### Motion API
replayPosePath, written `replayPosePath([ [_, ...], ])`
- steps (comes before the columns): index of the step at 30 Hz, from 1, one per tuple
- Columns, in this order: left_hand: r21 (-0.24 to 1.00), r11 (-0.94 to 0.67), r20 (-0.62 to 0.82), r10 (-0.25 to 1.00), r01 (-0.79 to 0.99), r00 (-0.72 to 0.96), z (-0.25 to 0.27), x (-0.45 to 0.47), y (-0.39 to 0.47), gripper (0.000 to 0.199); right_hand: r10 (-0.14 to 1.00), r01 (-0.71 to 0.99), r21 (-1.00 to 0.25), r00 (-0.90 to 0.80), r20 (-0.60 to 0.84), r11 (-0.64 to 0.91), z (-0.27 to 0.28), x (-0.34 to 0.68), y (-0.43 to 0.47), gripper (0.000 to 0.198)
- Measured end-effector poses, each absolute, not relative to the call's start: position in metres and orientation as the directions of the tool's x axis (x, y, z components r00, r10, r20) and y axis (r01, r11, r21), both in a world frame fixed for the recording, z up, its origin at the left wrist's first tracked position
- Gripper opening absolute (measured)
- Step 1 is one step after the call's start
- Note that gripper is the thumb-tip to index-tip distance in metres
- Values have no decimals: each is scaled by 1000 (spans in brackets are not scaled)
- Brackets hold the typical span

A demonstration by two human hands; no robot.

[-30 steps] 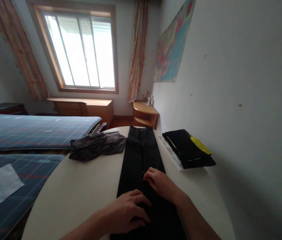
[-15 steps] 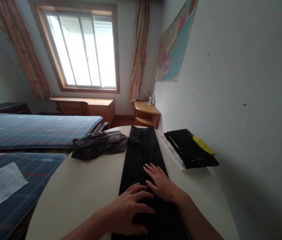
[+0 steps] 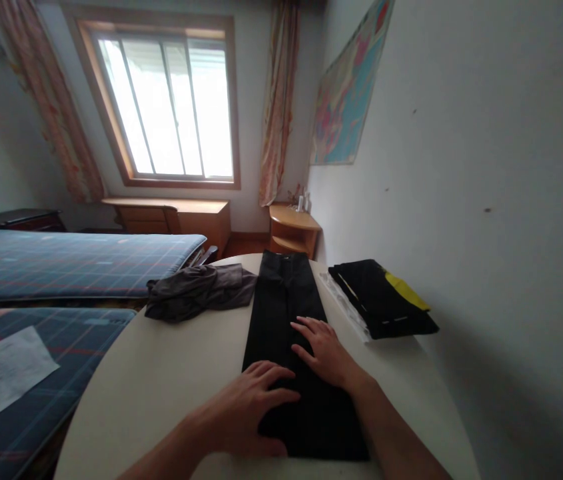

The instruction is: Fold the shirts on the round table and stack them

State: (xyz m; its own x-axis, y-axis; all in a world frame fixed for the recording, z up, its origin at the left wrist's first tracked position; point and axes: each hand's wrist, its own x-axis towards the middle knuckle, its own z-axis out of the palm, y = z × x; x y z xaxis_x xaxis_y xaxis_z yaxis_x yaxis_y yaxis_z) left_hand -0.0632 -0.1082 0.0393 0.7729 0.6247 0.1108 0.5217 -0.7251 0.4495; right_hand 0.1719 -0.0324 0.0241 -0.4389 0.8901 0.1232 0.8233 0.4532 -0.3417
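- Daylight from the window (image 3: 171,107) is falling across a round white surface (image 3: 161,380) set against the wall, with two plaid beds (image 3: 61,257) to its left.
- Black trousers (image 3: 286,307) are lying lengthwise down the middle of the surface, and I am seeing their near end squared off where a second ago the cloth ran out of view.
- Left hand (image 3: 246,413) is resting flat on the near part, fingers spread, grip pinching nothing.
- Right hand (image 3: 324,350) has uncurled and slid further up the cloth, palm down, likewise flat; I judge it is smoothing.
- Grey garment (image 3: 196,290) is bunched to the left, a folded black pile (image 3: 378,300) to the right.
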Motion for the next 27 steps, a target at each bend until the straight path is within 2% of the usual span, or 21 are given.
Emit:
replayPosePath([
  [5, 513, -703, 112, 625, 494, 773, 29, -71, -108, 52, 871, 800, -394, -491, 2, 452, 27, 174, -54, 64],
  [9, 450, -702, 141, 666, 552, 732, 31, -71, -105, 29, 875, 827, -342, -483, -25, 447, 30, 168, -59, 61],
  [12, 419, -689, 145, 693, 591, 706, 38, -72, -104, 30, 886, 837, -315, -462, 30, 447, 45, 164, -67, 50],
  [15, 447, -687, 109, 678, 573, 727, 42, -75, -108, 39, 873, 818, -359, -488, -17, 450, 65, 163, -82, 31],
  [18, 469, -685, 109, 671, 557, 733, 41, -76, -110, 31, 809, 778, -414, -569, -147, 472, 74, 160, -97, 41],
  [23, 500, -667, 127, 687, 552, 716, 37, -72, -107, 16, 770, 787, -347, -598, -223, 510, 67, 148, -106, 55],
  [25, 516, -661, 130, 689, 545, 713, 40, -71, -106, 16, 761, 777, -352, -611, -220, 522, 65, 144, -107, 51],
  [27, 529, -654, 122, 690, 541, 714, 44, -71, -106, 15, 745, 751, -380, -637, -199, 541, 66, 142, -106, 38],
])
